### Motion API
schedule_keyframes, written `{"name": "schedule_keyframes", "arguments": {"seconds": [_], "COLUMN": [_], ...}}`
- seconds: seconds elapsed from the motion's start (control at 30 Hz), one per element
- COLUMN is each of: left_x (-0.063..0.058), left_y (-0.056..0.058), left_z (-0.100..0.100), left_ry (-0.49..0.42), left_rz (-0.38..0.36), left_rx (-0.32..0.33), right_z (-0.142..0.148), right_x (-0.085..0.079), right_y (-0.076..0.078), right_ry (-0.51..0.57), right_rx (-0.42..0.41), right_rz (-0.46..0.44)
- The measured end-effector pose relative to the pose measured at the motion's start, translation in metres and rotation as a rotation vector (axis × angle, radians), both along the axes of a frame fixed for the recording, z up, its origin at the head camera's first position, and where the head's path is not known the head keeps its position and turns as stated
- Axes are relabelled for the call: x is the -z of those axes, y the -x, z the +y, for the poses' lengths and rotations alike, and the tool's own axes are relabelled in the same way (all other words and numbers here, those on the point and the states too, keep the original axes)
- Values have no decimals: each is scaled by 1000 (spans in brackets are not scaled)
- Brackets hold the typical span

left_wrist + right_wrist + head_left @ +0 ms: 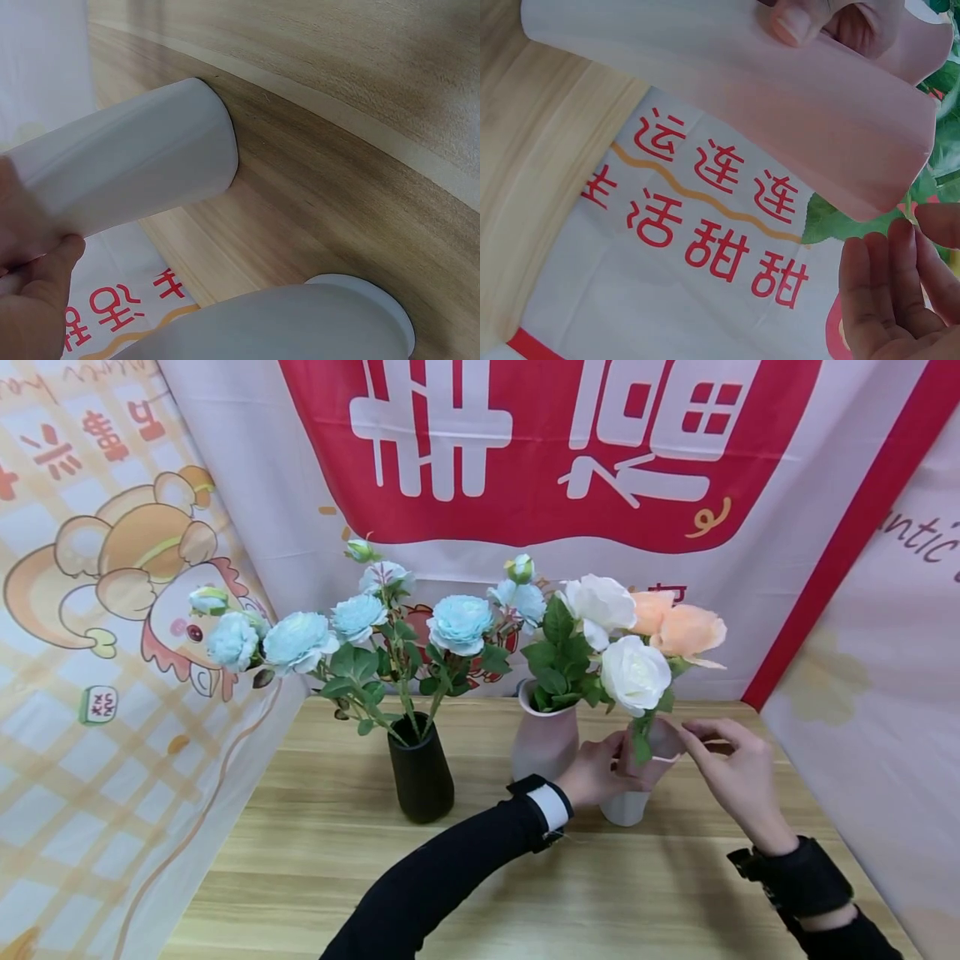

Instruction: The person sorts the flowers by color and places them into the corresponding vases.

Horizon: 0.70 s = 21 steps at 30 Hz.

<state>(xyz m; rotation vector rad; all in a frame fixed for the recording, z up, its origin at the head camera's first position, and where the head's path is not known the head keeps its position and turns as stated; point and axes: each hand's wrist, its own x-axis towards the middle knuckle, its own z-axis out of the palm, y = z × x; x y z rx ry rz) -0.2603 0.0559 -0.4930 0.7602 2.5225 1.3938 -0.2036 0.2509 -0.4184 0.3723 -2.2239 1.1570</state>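
Observation:
My left hand (594, 772) grips a pink-and-white vase (625, 810) around its upper part, and the vase's base meets the table in the left wrist view. Its wavy pink rim opens toward the right. Beside that rim is my right hand (738, 772). The right wrist view has its thumb and fingertips pinching a thin green flower stem (909, 202) just outside the rim, near a green leaf (847, 221). White roses (636, 675) and peach roses (688, 631) stand above the vases. Where the lower stems run is hidden behind leaves and my left hand.
Close to my left hand stands another pink-and-white vase (546, 735) with green leaves at its mouth. Further left, a black vase (422, 781) holds light-blue flowers (300, 643) that spread wide. Printed cloth (450, 443) hangs behind the wooden table (315, 852).

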Motion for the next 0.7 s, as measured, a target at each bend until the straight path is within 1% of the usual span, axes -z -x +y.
{"name": "schedule_keyframes", "arguments": {"seconds": [0.17, 0.2, 0.23, 0.33, 0.4, 0.5, 0.6, 0.7], "left_x": [2, 2, 2, 0, -3, -9, -14, -18], "left_y": [0, 0, 0, -5, -9, -18, -29, -41], "left_z": [0, 0, -1, -1, -1, -8, -22, -41], "left_ry": [0, -4, -9, 24, 46, 66, 55, 81], "left_rz": [34, 34, 18, 5, 13, 74, 158, 247], "left_rx": [2, -5, -13, -48, -53, -30, 3, 14], "right_z": [4, 4, 4, 4, 4, 3, 1, 0], "right_x": [7, 8, 10, 15, 17, 19, 20, 22], "right_y": [-4, -4, -5, -7, -10, -17, -24, -30], "right_ry": [6, 5, 1, -3, -2, 3, 7, 9], "right_rx": [6, 4, 5, 8, 14, 28, 44, 57], "right_rz": [4, 6, 6, 4, 0, -8, -19, -38]}}
